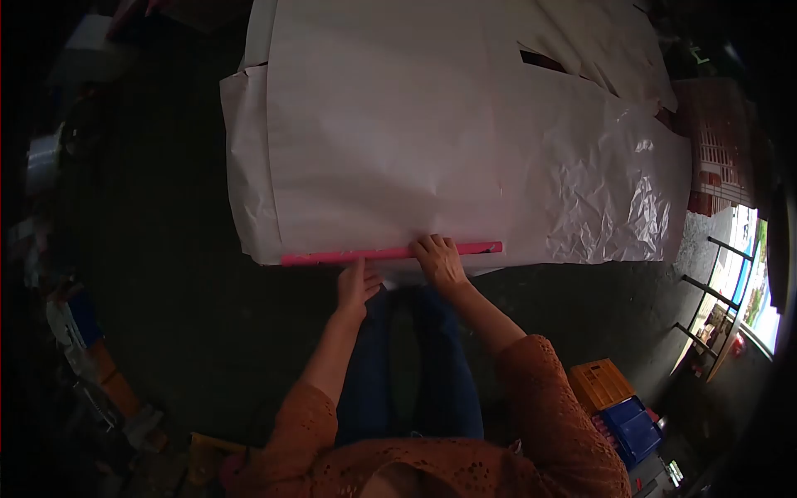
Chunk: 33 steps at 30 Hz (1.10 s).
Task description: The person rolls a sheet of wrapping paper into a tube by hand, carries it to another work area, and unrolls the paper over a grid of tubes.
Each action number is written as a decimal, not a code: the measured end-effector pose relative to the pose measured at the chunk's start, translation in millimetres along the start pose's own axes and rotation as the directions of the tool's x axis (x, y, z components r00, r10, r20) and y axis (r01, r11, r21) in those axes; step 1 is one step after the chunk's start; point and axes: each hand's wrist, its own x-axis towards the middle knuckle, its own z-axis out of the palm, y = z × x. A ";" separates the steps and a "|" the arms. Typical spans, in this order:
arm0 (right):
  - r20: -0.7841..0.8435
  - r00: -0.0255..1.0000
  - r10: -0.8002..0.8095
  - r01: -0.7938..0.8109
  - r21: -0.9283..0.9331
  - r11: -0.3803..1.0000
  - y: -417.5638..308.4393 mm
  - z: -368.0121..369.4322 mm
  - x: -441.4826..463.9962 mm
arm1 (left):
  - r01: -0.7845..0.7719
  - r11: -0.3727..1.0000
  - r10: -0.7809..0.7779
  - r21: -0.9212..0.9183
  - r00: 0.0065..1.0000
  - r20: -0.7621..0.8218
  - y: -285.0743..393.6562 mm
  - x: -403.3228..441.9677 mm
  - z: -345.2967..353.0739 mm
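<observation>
A long pink tube (357, 255), dark near its right end, lies along the front edge of a work surface covered in pale sheeting (374, 124). My right hand (438, 261) is curled over the tube right of its middle, fingers on the far side. My left hand (357, 286) is just below the tube, left of the middle. Its fingers are stretched out to the right, slightly blurred, and its upper fingertip reaches the tube's near side. Under the tube, between my hands, a bit of pale sheet hangs over the edge.
Crinkled shiny plastic film (610, 199) covers the right part of the surface. A reddish slatted crate (718, 145) stands beyond it. At lower right are an orange crate (599, 383) and a blue crate (633, 427) on the floor. A dark-barred frame (714, 290) stands by a bright opening.
</observation>
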 end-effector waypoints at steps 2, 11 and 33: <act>0.011 1.000 0.019 -0.019 0.012 1.000 -1.0 -3.6 2.4 | -0.219 0.916 0.243 0.335 0.970 -0.029 -19.9 6.0 -16.4; -0.101 0.995 0.019 -0.012 0.075 0.997 -1.2 -0.3 -4.2 | -0.430 -0.497 0.625 0.753 0.425 0.655 -4.7 0.0 25.5; -0.086 0.989 0.119 -0.129 -0.130 0.983 0.3 -15.8 41.5 | -0.525 -0.459 0.729 0.717 0.239 0.642 103.1 52.6 64.1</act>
